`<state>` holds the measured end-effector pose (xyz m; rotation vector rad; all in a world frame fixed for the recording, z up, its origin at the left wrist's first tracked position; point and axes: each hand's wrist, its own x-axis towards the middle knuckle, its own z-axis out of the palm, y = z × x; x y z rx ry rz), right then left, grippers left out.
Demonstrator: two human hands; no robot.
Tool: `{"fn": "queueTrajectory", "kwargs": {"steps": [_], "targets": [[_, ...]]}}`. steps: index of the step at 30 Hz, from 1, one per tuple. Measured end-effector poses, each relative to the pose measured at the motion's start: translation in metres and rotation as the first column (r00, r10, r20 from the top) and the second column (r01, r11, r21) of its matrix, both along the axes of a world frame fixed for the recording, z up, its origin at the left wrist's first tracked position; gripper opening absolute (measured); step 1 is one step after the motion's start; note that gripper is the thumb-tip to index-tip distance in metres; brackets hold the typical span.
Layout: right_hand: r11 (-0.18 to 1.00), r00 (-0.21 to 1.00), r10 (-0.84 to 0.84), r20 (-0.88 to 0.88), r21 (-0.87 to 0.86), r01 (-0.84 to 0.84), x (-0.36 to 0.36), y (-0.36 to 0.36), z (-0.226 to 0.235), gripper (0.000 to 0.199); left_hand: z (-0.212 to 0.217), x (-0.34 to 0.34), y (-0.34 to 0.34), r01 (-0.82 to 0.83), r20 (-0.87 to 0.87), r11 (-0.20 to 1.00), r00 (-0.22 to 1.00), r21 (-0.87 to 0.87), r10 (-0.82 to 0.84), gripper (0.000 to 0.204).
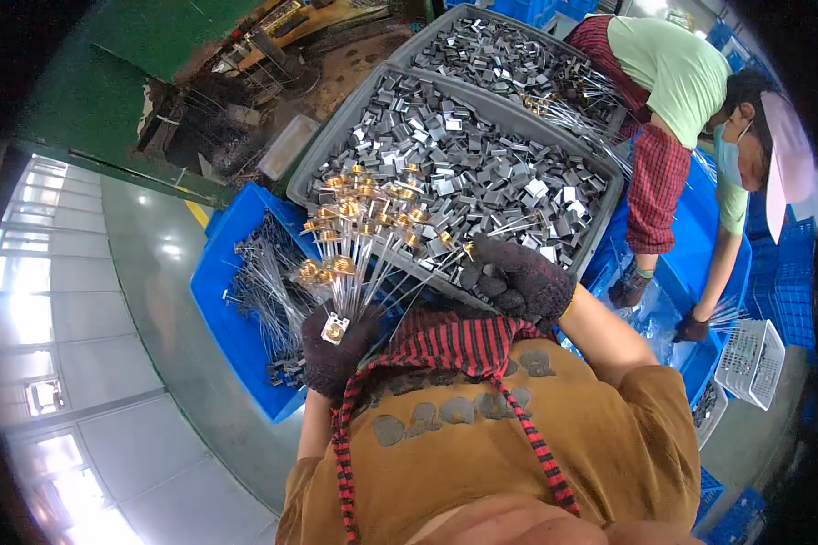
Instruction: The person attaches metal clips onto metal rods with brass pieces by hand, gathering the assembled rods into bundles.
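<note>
My left hand point(336, 356), in a dark knit glove, is closed around a bundle of thin metal rods point(353, 259) with round brass-coloured ends. The ends fan out upward over the near left corner of a grey bin point(302, 186). A square silver piece with a brass centre point(334, 330) sits against the glove. My right hand point(527, 283), gloved too, is curled at the bin's near edge. Its thumb and forefinger pinch at the brass-coloured tip of a thin metal rod point(469, 248); the other fingers are folded. Small bent grey metal pieces point(463, 150) fill the bin.
A blue bin point(211, 272) at the left holds more thin rods. Behind stands a second grey bin point(418, 41) of metal pieces. On the right, a co-worker point(673, 82) bends over a blue bin point(732, 259) beside a white basket point(753, 363). A green machine point(109, 91) is at far left.
</note>
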<state>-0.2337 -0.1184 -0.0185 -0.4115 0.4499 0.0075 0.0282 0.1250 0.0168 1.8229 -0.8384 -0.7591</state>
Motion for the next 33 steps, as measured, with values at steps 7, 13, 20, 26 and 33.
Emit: {"fn": "queueTrajectory", "kwargs": {"steps": [7,13,20,26,33], "targets": [[0.060,0.937,0.174,0.304,-0.953,0.298,0.000,-0.010,-0.010,0.032,-0.040,0.009,0.013,0.161,0.102,0.985,0.981,0.056,-0.166,0.028],[0.602,0.996,-0.010,-0.094,-0.796,-0.069,-0.001,-0.006,0.058,0.052,-0.030,-0.008,0.006,-0.038,-0.536,0.998,0.844,-0.051,0.005,0.021],[0.801,0.987,-0.155,-0.036,-0.590,0.104,-0.012,0.009,0.033,0.045,-0.018,-0.006,-0.002,-0.091,-0.549,0.993,0.835,-0.075,0.035,0.027],[0.763,0.962,-0.249,-0.114,-0.635,0.122,0.003,0.027,0.040,0.033,-0.046,0.005,0.007,-0.231,-0.649,0.973,0.738,0.010,0.182,0.036],[0.782,0.933,-0.341,-0.113,-0.584,0.215,0.016,0.037,0.037,0.027,-0.007,-0.009,-0.012,0.005,-0.055,0.991,0.998,-0.133,-0.013,0.031]]}}
